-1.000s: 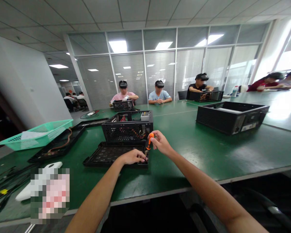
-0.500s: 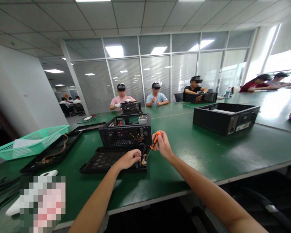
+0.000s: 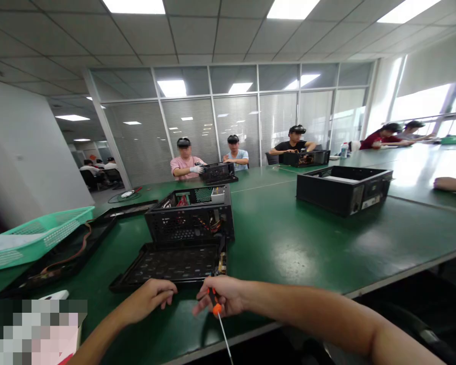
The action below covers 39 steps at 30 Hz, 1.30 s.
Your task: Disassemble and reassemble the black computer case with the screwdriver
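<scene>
My right hand (image 3: 228,298) holds a screwdriver (image 3: 216,307) with an orange and black handle, its metal shaft pointing down toward me. Some of that hand's fingers are spread away from the handle. Left of it, my left hand (image 3: 157,299) hovers by the front edge of a black computer front panel (image 3: 171,266), fingers curled in; whatever they may hold is hidden. The panel lies on the green table, with a small circuit board (image 3: 222,263) at its right end. Just behind it stands an open black computer case (image 3: 186,223) with cables and a green perforated part inside.
A second open black case (image 3: 327,195) stands to the right. On the left are a mint green basket (image 3: 61,230) and a black cover (image 3: 95,248) with a brown cable. Across the table (image 3: 266,238), several people sit, some handling computer cases. A forearm (image 3: 452,185) rests at far right.
Both hands have drawn back toward me from the panel's right end. The screwdriver has swung round, its tip now toward me. Across the table, a co-worker's case has shifted right.
</scene>
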Tool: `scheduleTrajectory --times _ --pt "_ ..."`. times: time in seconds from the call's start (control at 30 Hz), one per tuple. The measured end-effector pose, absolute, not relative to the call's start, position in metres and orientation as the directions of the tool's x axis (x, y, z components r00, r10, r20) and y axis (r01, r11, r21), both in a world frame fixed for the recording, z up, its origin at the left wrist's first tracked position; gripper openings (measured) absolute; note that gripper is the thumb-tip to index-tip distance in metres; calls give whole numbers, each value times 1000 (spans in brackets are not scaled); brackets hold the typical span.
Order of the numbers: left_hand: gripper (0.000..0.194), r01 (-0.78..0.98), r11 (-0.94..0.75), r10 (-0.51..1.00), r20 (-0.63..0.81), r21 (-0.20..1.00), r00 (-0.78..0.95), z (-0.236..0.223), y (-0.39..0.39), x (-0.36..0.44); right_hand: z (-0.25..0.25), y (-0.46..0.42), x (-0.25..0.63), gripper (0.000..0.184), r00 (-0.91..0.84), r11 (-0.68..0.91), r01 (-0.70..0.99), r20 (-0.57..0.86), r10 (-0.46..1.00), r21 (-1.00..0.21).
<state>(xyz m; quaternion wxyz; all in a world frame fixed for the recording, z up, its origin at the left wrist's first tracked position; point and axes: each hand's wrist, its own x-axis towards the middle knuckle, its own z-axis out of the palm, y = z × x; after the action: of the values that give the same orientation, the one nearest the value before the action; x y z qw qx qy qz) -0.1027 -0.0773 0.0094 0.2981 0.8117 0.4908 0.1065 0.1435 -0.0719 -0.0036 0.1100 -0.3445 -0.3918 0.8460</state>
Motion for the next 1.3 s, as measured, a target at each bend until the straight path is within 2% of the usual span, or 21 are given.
scheduleTrajectory --times 0.13,0.23,0.37,0.47,0.73,0.8,0.87,0.97,1.03,1.1,1.2,1.27,1.3 --pt "37 726 -432 866 21 535 500 10 -73 -90 -7 -65 144 6 -591 -658 -12 -525 612 -753" --pt "35 703 -531 828 115 473 548 11 -64 -78 -6 -51 155 6 -472 -628 -91 -521 711 -773" --pt "30 626 -715 695 213 312 687 8 -26 -66 0 -12 172 11 -418 -655 -155 -552 722 -739" --pt "31 582 -759 649 271 291 711 5 14 -56 1 33 181 13 -385 -687 -167 -595 705 -707" --pt "27 568 -648 750 294 507 593 -2 159 -41 9 206 172 5 -281 -741 -224 -686 671 -633" --pt "21 589 -504 853 258 632 453 -4 207 -41 21 253 158 2 -245 -721 -238 -678 693 -651" --pt "16 584 -255 967 187 771 174 -2 254 -42 34 295 141 4 -216 -672 -267 -637 740 -691" --pt "16 534 -70 983 151 842 -109 5 311 -39 47 337 116 7 -158 -519 -353 -498 853 -778" --pt "16 492 -33 970 148 870 -195 8 332 -35 48 351 104 13 -108 -382 -424 -373 922 -821" --pt "15 425 -28 964 137 905 -228 4 337 -27 44 355 101 24 -72 -269 -480 -268 961 -835" --pt "13 309 -42 976 105 950 -189 -15 319 -10 32 351 117 35 -51 -182 -528 -183 982 -830" --pt "11 129 -37 987 57 991 -152 -27 297 5 24 340 140 38 -39 -157 -546 -163 986 -823" --pt "9 -22 -28 990 25 999 -137 -30 284 14 21 331 153 38 -30 -152 -552 -163 986 -820"
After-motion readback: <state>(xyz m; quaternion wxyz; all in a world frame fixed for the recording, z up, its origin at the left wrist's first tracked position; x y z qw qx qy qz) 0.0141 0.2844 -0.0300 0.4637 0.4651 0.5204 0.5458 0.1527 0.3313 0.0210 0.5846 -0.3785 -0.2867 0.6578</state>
